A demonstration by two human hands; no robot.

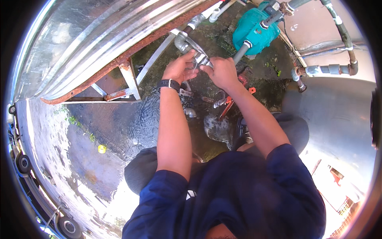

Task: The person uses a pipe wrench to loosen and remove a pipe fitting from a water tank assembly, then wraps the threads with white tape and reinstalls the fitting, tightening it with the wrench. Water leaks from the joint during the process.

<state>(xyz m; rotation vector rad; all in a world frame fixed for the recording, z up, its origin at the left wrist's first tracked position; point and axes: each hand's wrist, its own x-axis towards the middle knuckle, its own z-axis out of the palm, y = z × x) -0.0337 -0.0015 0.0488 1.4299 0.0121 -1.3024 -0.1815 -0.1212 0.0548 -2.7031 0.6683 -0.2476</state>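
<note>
A grey pipe elbow [182,43] sits at the end of a pipe run below the rusty-edged metal sheet. Beside it, a shiny metal pipe fitting [202,60] lies between my hands, with a thin, clear-looking strip near it. My right hand [223,72] is closed on the fitting's right end, its fingertips partly hidden. My left hand [181,68], with a black watch on the wrist, is at the fitting's left side. Its thumb and fingers are apart, palm toward the fitting.
A teal pump [254,30] with grey pipes stands at upper right. Below my hands, an orange-handled pipe wrench [227,108] and a loose grey elbow [190,112] lie on wet ground. A large metal tank [332,115] is at right; a yellow piece [102,149] lies left.
</note>
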